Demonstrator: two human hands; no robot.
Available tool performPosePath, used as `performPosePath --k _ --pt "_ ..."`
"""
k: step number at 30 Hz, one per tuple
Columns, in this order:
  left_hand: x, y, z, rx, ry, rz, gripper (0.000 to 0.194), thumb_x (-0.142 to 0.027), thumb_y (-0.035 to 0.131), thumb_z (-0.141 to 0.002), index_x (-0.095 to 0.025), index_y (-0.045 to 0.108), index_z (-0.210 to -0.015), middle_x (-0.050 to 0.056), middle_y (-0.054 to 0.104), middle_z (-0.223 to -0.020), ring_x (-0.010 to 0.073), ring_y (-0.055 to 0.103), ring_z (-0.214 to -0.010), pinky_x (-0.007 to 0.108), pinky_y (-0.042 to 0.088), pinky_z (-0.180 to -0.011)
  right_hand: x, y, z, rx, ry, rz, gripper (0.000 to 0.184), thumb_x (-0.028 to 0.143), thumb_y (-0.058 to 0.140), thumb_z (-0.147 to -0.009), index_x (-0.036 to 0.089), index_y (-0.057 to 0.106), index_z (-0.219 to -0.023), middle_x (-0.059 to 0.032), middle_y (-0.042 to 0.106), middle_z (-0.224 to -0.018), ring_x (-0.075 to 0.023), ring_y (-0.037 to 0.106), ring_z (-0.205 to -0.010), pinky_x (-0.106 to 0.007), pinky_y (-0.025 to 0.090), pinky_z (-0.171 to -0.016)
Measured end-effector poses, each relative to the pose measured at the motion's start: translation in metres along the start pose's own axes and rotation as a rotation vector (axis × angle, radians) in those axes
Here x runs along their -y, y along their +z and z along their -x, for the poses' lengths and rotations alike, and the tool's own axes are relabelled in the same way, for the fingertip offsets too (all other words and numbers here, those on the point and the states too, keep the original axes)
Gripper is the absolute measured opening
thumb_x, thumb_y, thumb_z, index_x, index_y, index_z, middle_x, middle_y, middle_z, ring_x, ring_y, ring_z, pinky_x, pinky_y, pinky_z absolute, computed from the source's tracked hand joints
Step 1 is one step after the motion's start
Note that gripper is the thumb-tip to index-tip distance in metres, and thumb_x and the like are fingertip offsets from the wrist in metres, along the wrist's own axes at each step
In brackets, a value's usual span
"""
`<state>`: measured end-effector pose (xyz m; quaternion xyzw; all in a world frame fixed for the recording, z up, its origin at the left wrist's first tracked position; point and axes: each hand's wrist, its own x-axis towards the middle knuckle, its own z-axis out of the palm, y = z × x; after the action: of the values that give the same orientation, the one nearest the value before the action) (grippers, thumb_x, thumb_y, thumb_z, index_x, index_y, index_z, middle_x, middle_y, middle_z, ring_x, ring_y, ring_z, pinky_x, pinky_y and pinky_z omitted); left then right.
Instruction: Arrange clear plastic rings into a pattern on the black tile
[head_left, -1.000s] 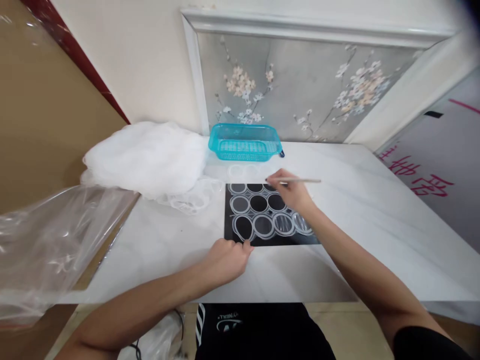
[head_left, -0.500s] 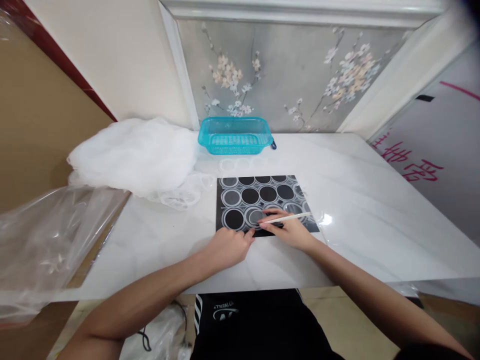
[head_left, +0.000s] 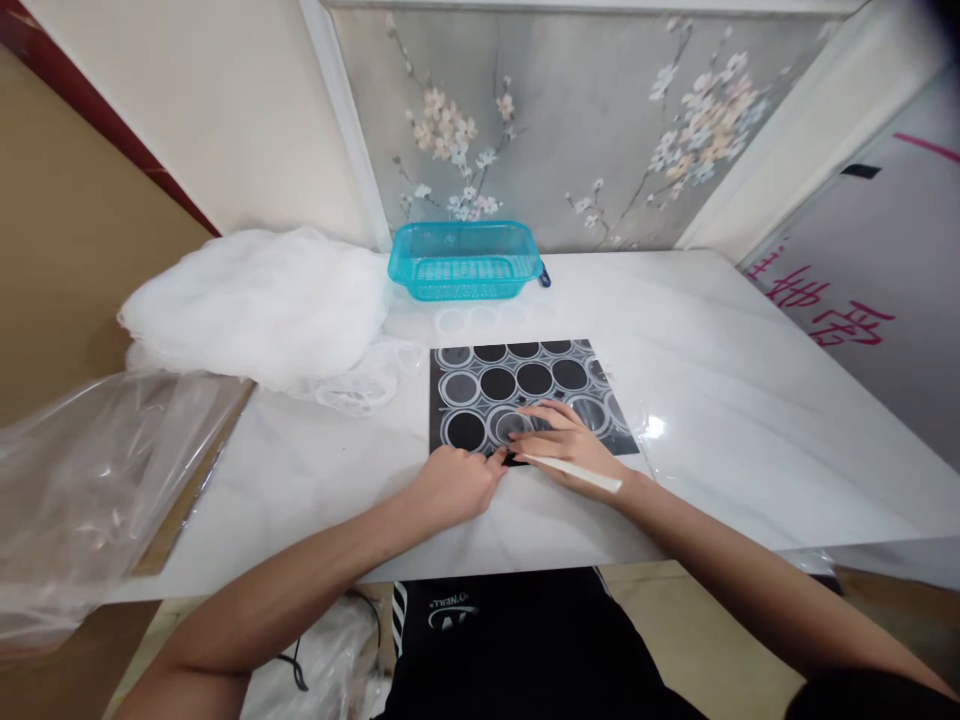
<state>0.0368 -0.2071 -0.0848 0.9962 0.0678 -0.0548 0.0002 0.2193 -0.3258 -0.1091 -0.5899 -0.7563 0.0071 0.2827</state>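
A black sheet (head_left: 535,379) with rows of circles ringed in white lies flat on the table in front of me. My left hand (head_left: 461,483) is curled closed at its near edge, fingertips pressed down on the sheet by the bottom row. Close to those fingertips, my right hand (head_left: 574,447) grips a slim white pen-like tool (head_left: 581,473). The tool slants back over that hand; its tip is hidden near the fingers. Some circles look solid black, others greyish and clouded. The right hand covers part of the bottom row.
Behind the sheet stands a turquoise plastic basket (head_left: 465,291), with a small dark blue object (head_left: 545,275) beside it. Faint white rings (head_left: 451,321) lie before the basket. White netting (head_left: 262,300) is heaped at left, near clear plastic film (head_left: 75,490). A wall panel borders the marble-patterned table (head_left: 750,400).
The white tool has swung down toward me and now lies lower across the right hand. My right fingers have spread further over the sheet. The left hand stays at the near edge.
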Motion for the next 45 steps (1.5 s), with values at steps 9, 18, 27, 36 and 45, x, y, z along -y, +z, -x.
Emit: performPosePath --k 9,18,27,36,45 --pt "0.001 -0.005 -0.004 0.041 0.033 0.032 0.043 -0.03 0.03 -0.096 -0.013 0.053 -0.129 0.008 0.072 -0.078 0.0231 0.068 -0.066 0.029 0.043 -0.05 -0.043 -0.022 -0.05 -0.364 0.34 0.211 0.02 0.027 0.051 -0.091 0.024 0.07 -0.091 -0.0041 0.071 -0.093 -0.0247 0.057 -0.103 -0.047 0.037 -0.097" --pt "0.006 -0.006 -0.003 -0.019 0.031 0.092 0.041 -0.033 0.03 -0.096 -0.019 0.059 -0.121 0.006 0.073 -0.084 0.0218 0.068 -0.07 0.027 0.041 -0.05 -0.035 -0.022 -0.036 -0.212 0.356 -0.27 0.018 0.031 0.054 -0.089 0.023 0.071 -0.087 -0.0036 0.071 -0.091 -0.0215 0.061 -0.093 -0.037 0.048 -0.083" --pt "0.015 -0.027 -0.019 0.011 -0.122 0.056 0.04 -0.037 0.032 -0.096 -0.025 0.063 -0.118 0.007 0.072 -0.084 0.0234 0.067 -0.07 0.029 0.043 -0.055 -0.031 -0.03 -0.039 -0.187 0.575 -0.765 0.025 0.043 0.059 -0.084 0.019 0.067 -0.088 -0.0036 0.07 -0.084 -0.0186 0.065 -0.079 -0.031 0.049 -0.071" --pt "0.017 -0.025 -0.025 0.154 -0.125 -0.038 0.04 -0.032 0.033 -0.095 -0.02 0.062 -0.12 0.012 0.071 -0.079 0.0283 0.067 -0.071 0.033 0.044 -0.057 -0.061 -0.03 -0.051 -0.301 0.684 -0.88 0.027 0.044 0.068 -0.076 0.018 0.069 -0.083 -0.0033 0.071 -0.079 -0.0179 0.066 -0.079 -0.031 0.047 -0.078" --pt "0.015 -0.019 -0.018 0.103 -0.098 -0.067 0.041 -0.029 0.033 -0.096 -0.015 0.056 -0.127 0.011 0.071 -0.078 0.0257 0.067 -0.068 0.03 0.043 -0.053 -0.064 -0.071 -0.037 -0.493 0.688 -0.438 0.032 0.046 0.058 -0.083 0.017 0.071 -0.079 -0.0053 0.071 -0.087 -0.0218 0.064 -0.086 -0.035 0.049 -0.077"
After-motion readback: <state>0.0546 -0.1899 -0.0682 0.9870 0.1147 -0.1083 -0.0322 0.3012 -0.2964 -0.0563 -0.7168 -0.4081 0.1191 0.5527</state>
